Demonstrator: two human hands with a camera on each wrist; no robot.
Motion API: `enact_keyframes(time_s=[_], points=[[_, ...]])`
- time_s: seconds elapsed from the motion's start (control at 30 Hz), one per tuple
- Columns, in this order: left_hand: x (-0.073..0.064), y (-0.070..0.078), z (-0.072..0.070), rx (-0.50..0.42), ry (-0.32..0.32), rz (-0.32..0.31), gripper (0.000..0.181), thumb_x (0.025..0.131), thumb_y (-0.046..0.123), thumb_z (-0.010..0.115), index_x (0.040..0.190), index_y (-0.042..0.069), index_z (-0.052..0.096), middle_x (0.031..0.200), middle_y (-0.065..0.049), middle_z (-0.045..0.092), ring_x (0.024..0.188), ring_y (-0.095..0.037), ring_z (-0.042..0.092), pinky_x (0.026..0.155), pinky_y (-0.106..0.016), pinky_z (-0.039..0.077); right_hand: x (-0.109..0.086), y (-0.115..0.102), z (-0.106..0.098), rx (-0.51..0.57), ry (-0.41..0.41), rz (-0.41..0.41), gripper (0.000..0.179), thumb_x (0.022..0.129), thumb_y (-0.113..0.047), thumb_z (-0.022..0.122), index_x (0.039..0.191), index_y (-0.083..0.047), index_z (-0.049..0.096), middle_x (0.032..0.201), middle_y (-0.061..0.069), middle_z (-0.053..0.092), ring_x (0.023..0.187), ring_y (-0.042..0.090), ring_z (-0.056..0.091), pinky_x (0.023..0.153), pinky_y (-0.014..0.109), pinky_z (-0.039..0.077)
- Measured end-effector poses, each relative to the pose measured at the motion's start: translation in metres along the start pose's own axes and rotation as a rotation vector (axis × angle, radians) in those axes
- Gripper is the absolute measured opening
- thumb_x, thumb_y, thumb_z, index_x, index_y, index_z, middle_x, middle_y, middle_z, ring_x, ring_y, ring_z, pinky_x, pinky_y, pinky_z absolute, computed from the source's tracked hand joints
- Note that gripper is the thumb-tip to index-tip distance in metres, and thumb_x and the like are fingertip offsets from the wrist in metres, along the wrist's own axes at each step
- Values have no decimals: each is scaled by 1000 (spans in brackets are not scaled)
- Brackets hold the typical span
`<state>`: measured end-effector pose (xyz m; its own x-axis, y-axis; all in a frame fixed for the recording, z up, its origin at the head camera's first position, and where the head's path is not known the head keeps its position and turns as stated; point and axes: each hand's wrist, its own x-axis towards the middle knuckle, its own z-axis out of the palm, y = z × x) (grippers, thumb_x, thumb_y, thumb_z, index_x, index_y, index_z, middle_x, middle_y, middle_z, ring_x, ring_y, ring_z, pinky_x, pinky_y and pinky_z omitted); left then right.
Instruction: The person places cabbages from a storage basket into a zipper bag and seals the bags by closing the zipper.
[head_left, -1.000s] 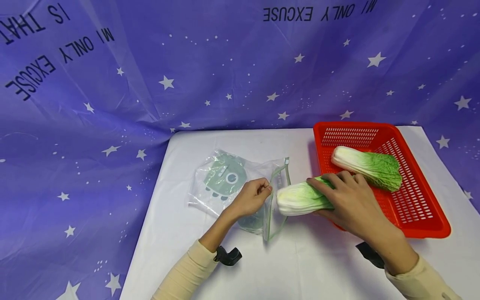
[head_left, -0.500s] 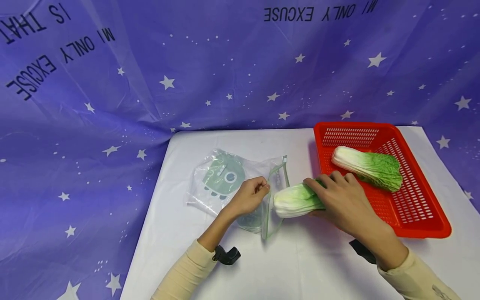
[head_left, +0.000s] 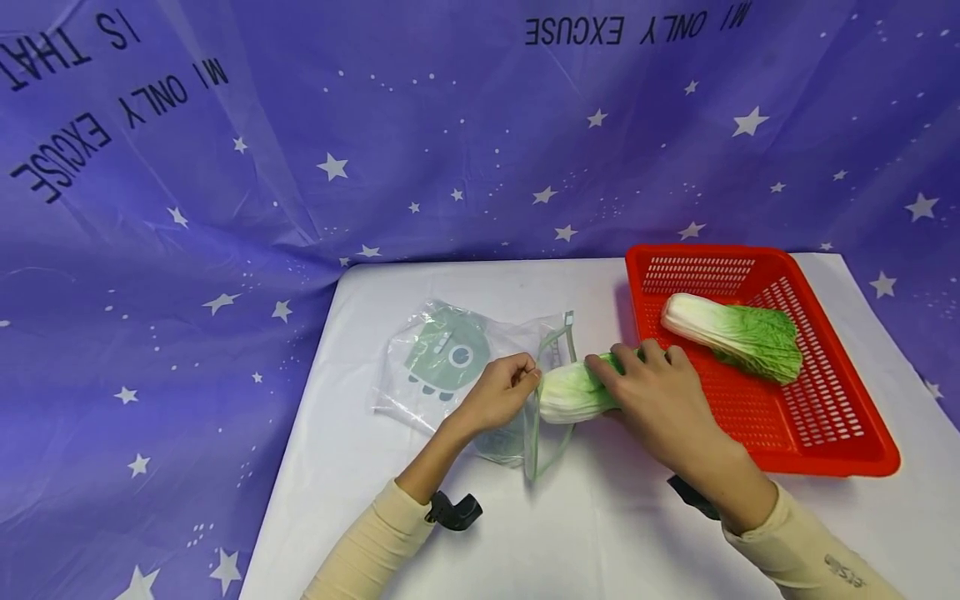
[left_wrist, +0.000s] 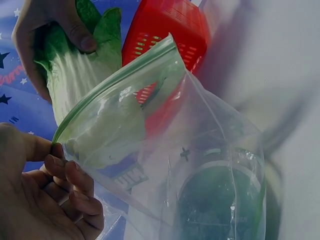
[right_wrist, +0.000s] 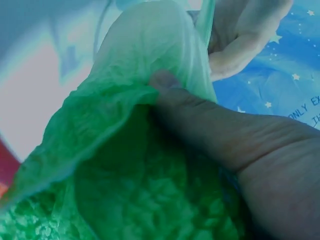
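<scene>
Backdrop: purple star-print sheet, thin and creased, hanging at 12 o'clock behind the white table.
Zip bag: clear, crinkly zip bag with a green printed figure, lying flat left of centre; its green-edged mouth faces 3 o'clock and stands propped open.
Left hand: left hand has thumb and curled fingers pinching the bag's upper lip, lifting it into a loop — plain in the left wrist view, where the fingers nip the green seal.
Cabbage in hand: napa cabbage, pale ribbed stem and frilly green leaves, sits at the bag mouth, white end just crossing the seal.
Right hand: right hand wraps over the leafy half, thumb pressed into the crinkled leaves.
Step, as I judge it: feeding the cabbage stem-first into the bag; next calls for a steady push toward 9 o'clock while the lip is held high.
Basket: red perforated plastic basket at 3 o'clock, rigid, holding a second cabbage.
</scene>
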<state>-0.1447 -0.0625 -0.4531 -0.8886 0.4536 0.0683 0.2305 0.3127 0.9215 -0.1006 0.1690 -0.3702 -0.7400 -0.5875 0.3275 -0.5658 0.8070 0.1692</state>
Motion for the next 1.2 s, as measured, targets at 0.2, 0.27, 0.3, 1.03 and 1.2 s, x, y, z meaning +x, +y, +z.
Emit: enact_keyframes(time_s=[0.2,0.27,0.3,1.03,1.2], points=[[0,1,0,-24,4,0,22,100,15,51,79,8,55,60,4,38,51,-8,34,46,-24,29,1,-7,0,7,15,39,59,57,-27,94,108,-11,69,89,14,64,69,35,53,52,42,38],[0,1,0,-31,5,1,22,100,15,51,79,8,55,60,4,38,51,-9,35,46,-24,28,1,-10,0,11,13,51,61,56,-29,95,108,-10,69,87,13,65,68,34,53,51,40,37],[0,2,0,-34,5,1,22,99,14,52,79,8,55,60,4,38,52,-9,35,47,-24,28,1,-11,0,12,10,58,62,56,-29,95,108,-10,69,86,13,65,68,34,53,51,39,37],[-1,10,0,-88,-34,17,19,100,14,51,83,8,57,60,3,43,52,-9,39,48,-24,32,8,-31,20,128,-64,265,53,64,-42,90,98,-8,67,71,10,60,56,31,53,38,38,38],[-1,12,1,-74,-35,25,18,99,12,51,83,8,57,59,4,43,51,-8,39,48,-24,32,9,-33,23,147,-33,284,55,65,-42,90,101,-7,68,74,11,62,56,32,53,40,39,41]])
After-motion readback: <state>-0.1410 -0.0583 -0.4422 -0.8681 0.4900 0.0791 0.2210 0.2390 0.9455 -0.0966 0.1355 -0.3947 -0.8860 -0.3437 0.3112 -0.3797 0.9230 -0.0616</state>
